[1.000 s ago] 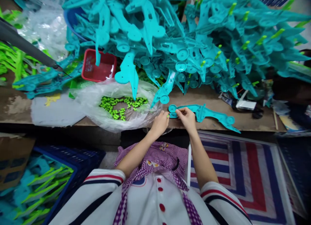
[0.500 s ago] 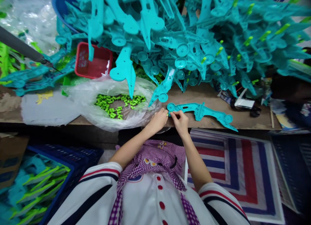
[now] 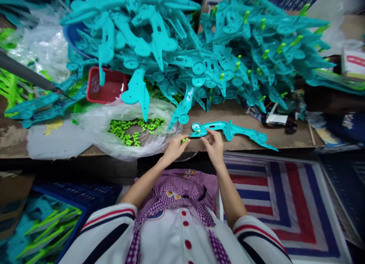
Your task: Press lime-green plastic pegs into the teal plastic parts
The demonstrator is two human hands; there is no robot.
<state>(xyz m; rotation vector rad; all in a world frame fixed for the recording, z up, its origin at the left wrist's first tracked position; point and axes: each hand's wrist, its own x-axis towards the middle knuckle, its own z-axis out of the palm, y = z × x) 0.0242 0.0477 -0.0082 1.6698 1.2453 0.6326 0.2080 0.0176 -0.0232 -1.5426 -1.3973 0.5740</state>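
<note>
A long turquoise plastic piece point(image 3: 249, 134), shaped like half of a toy bow, lies along the front edge of the bench. Around its left section my right hand point(image 3: 214, 145) is closed, thumb below and fingers above. One small green peg point(image 3: 198, 131) sits on the piece's left end. My left hand point(image 3: 174, 148) is at the left tip, thumb and fingers closed on another small green peg point(image 3: 183, 140); whether it also grips the tip I cannot tell. Just left of it, a clear plastic bag point(image 3: 99, 142) lies open with many loose green pegs point(image 3: 125, 134) inside.
A large heap of turquoise pieces point(image 3: 199, 68) fills the back of the bench, some with green pegs upright. At left are a red basket point(image 3: 107, 94) and a hanging dark tool point(image 3: 28, 72). A blue crate point(image 3: 85, 203) stands below left.
My hands have drawn apart: the left has moved left and the right sits further along the turquoise piece. Its left end, with a green peg on it, now shows. The camera view has shifted slightly.
</note>
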